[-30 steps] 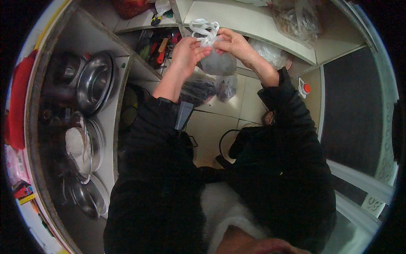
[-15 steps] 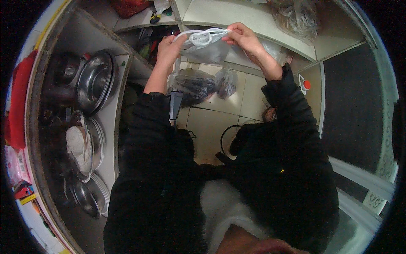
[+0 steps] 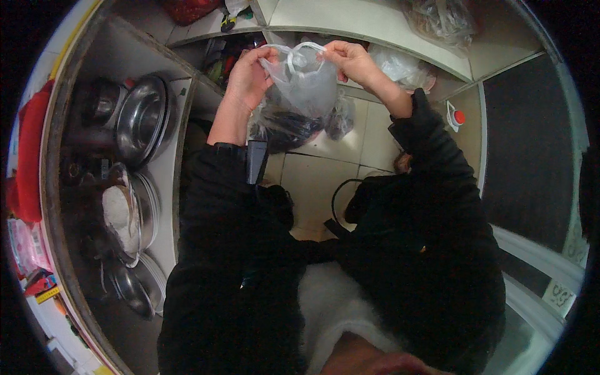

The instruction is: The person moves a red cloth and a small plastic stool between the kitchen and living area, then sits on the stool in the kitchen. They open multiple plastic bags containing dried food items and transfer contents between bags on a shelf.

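A whitish translucent plastic bag (image 3: 306, 90) hangs between my hands, its mouth partly spread and its handle loops at the top. My left hand (image 3: 249, 78) pinches the bag's left edge. With thumb and fingers, my right hand (image 3: 350, 59) grips the right handle. Whether anything lies inside the bag, I cannot tell. Beneath it on the tiles sits a clear bag of dark contents (image 3: 290, 128), partly covered by the hanging bag. A smaller clear bag (image 3: 341, 119) rests beside that one.
Metal basins (image 3: 142, 119) stand on the left shelf, with a bowl of white powdery stuff (image 3: 120, 215) nearer me. Clear plastic bags (image 3: 400, 65) fill part of the low shelf ahead. A white bottle with a red cap (image 3: 456, 117) is at the right, beside a dark panel (image 3: 531, 150).
The plastic bag, bunched and stretched between my hands before, now hangs lower with its mouth wider. My right hand has shifted slightly left and down.
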{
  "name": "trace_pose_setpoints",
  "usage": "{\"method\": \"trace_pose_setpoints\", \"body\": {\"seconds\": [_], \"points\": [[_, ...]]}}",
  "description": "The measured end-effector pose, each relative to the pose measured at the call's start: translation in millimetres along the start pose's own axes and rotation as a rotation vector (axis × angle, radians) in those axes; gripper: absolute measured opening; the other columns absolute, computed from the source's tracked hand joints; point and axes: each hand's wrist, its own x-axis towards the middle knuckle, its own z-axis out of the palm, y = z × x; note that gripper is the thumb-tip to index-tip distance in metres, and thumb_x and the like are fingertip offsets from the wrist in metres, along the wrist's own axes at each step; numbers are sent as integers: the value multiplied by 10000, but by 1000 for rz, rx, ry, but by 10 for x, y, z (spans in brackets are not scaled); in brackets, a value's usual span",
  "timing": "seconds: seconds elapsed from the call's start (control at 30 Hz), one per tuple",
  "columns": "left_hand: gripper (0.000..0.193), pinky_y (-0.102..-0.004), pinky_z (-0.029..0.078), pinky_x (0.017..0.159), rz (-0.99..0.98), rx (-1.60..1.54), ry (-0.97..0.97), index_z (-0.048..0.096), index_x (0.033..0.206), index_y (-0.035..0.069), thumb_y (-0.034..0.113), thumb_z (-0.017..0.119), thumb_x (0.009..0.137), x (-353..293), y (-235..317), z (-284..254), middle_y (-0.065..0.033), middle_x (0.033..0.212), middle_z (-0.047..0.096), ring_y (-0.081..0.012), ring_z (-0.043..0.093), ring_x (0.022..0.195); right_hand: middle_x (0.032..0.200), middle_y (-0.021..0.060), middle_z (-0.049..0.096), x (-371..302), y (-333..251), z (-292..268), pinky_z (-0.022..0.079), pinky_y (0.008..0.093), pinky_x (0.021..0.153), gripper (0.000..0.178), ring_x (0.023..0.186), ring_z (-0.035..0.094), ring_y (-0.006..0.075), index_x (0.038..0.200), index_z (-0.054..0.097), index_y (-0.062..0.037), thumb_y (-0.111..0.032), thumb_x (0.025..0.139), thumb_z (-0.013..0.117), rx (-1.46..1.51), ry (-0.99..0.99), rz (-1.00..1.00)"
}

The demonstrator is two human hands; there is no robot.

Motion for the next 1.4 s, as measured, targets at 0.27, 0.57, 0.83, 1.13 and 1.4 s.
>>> {"method": "trace_pose_setpoints", "body": {"seconds": [0.27, 0.57, 0.83, 1.13, 1.4], "points": [[262, -236, 382, 641, 57, -151, -89, 599, 1128, 42, 144, 543, 893, -20, 118, -163, 49, 600, 399, -87, 394, 579, 840, -16, 601, 12, 18, 26, 478, 239, 686, 211, 747, 562, 81, 942, 598, -78, -286, 936, 559, -207, 70, -95], [507, -298, 519, 663, 130, 351, 221, 427, 1375, 100, 116, 583, 892, -214, 231, -197, -113, 1083, 653, -156, 653, 820, 1019, 65, 604, -73, -131, -114, 468, 286, 787, 268, 806, 572, 159, 989, 578, -50, -281, 962, 444, 889, 66, -123], [710, -350, 521, 771, 470, 1169, 140, 327, 1443, 209, 118, 643, 813, -154, 22, -187, -142, 1222, 593, -249, 633, 981, 916, -2, 614, -196, -236, -221, 343, 204, 446, 247, 482, 327, 27, 953, 589, -86, -255, 927, 410, 95, -130, -105], [873, -442, 478, 876, 208, 1890, 231, 197, 1458, 354, 73, 597, 735, -283, -249, -263, -37, 1489, 316, -396, 529, 1120, 736, 134, 645, -246, 260, 234, 503, 394, 620, 305, 706, 645, 292, 895, 633, -72, -368, 820, 648, -1180, 31, -107], [946, -478, 452, 899, 297, 1810, 392, 183, 1468, 235, 21, 641, 668, -384, -767, -410, -104, 1398, 381, -449, 481, 1075, 763, 57, 624, -123, 777, 129, 503, 369, 693, 301, 726, 607, 248, 859, 622, -78, -379, 858, 615, -449, 4, 136]]}}
